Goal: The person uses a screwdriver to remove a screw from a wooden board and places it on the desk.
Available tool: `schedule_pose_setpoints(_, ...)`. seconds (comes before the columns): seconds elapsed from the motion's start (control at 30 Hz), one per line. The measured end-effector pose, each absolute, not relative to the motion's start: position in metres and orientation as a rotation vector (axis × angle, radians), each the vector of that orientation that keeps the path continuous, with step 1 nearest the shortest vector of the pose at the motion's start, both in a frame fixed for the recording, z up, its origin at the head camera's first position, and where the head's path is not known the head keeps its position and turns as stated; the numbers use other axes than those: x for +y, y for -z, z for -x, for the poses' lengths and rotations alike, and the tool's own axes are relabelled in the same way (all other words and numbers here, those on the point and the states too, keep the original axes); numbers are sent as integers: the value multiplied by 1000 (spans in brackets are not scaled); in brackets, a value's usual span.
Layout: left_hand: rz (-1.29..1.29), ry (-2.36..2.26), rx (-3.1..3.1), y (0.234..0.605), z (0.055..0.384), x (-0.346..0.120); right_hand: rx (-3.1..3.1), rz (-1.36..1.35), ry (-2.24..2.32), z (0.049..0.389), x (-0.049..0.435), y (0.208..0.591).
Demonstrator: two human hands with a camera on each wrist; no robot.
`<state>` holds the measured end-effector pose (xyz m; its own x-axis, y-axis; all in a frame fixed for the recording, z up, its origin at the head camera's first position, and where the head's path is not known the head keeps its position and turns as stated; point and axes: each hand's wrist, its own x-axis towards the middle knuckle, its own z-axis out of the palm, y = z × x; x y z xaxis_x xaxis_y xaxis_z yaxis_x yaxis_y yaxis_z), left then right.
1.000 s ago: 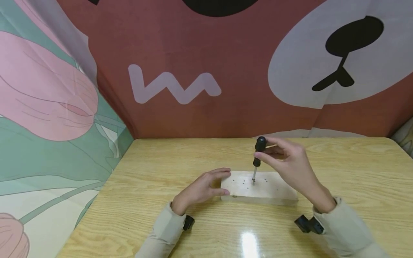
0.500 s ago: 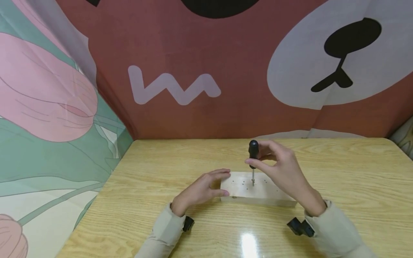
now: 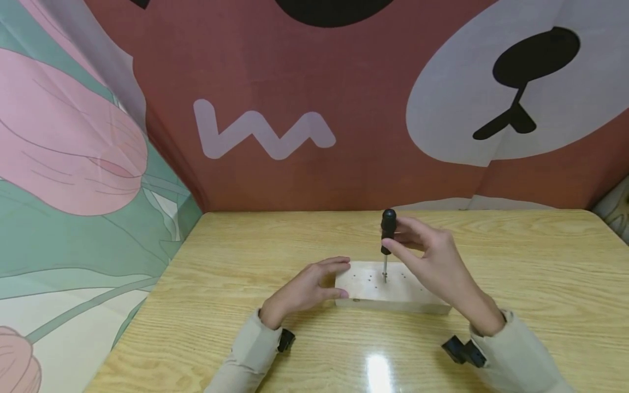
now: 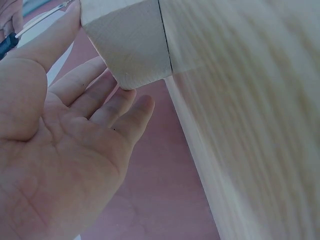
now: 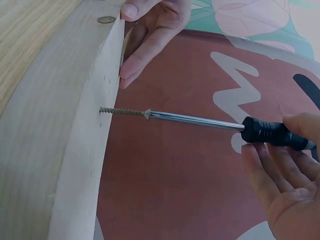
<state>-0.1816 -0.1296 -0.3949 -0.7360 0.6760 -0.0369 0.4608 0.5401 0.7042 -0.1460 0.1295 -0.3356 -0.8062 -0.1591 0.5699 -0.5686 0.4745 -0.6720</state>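
A pale wooden block lies on the table, several small dark holes dotting its top. My left hand holds its left end, thumb on the near side and fingers at the far side. Near the middle of the block stands a long threaded screw, its point at the wood and most of its thread showing. The tip of a black-handled screwdriver meets the screw head, in line with it. My right hand grips the screwdriver handle between thumb and fingers, nearly upright over the block.
The wood-grain table ends at a reddish cloth backdrop with a cartoon face. A floral cloth hangs along the left side. Small black cameras sit at both wrists.
My right hand and the screwdriver handle have swung left, then slightly back right, leaving the screwdriver more upright than a second ago. The left hand and block have stayed in place.
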Motion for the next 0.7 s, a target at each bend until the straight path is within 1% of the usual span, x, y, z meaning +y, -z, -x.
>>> schedule_pose_setpoints(0.7,-969,-974,2491,396,184,-129,-2225,-606,-1239,152,128,335)
